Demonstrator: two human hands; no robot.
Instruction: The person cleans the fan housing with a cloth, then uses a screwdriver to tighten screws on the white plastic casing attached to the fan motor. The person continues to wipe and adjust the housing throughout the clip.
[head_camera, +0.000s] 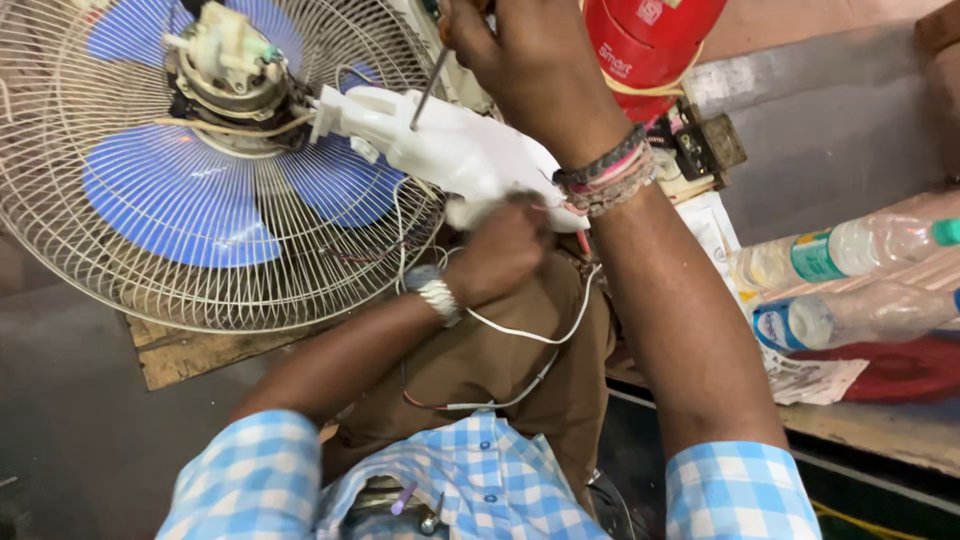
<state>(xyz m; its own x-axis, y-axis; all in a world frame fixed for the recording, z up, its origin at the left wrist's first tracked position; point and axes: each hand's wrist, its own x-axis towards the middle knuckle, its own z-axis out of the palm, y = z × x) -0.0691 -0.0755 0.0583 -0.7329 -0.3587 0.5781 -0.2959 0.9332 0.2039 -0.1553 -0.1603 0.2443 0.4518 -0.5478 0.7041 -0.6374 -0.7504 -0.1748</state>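
A fan with blue blades behind a white wire grille lies tilted in front of me, its bare motor exposed at the back. A white plastic neck housing runs from the motor toward my lap. My left hand grips the lower end of that housing. My right hand is closed around a screwdriver, whose tip touches the housing's upper part. White and red wires hang from the housing across my brown trousers.
A red cylinder stands behind my right hand, with a small electrical part beside it. Two plastic bottles lie on a bench at the right. A wooden board sits under the fan. Tools poke from my shirt pocket.
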